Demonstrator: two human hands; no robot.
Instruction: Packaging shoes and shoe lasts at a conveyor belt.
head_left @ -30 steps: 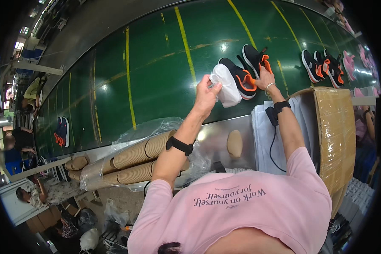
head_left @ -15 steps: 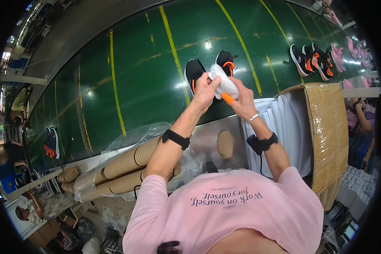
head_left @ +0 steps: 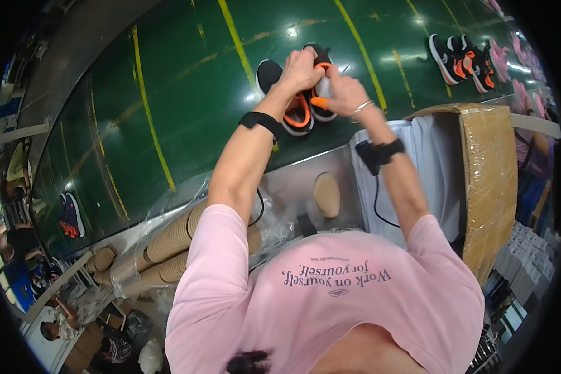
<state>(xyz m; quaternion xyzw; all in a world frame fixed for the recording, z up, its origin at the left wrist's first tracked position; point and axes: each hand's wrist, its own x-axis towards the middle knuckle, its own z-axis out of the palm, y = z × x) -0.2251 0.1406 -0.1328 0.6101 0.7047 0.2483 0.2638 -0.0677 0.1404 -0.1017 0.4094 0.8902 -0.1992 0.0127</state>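
While the right-hand shoe (head_left: 323, 113) stood sole down on the green table (head_left: 187, 93), its toe pointed away from the person and its long axis ran nearly straight out, leaning slightly left. A white wad (head_left: 324, 89) sat at its orange-lined opening. The left hand (head_left: 301, 70) was mostly closed, fingers bent over the front of this shoe and grasping it. The right hand (head_left: 346, 95) was half open, index finger and thumb at the wad, an orange cover (head_left: 319, 103) on the thumb; whether it gripped or only pressed could not be told. Just beside, the left-hand shoe (head_left: 298, 118) also pointed away, its long axis slanting further left at the toe.

Nearer the person, a brown insert (head_left: 327, 194) lay on a metal ledge (head_left: 346, 165), between white sheets (head_left: 411, 162) in a cardboard box (head_left: 492, 187) and stacked brown inserts (head_left: 174, 243) in clear plastic (head_left: 131, 265). Black-and-orange shoes (head_left: 442, 59) and pink shoes (head_left: 498, 59) lay farther right, a dark pair (head_left: 73, 212) far left.
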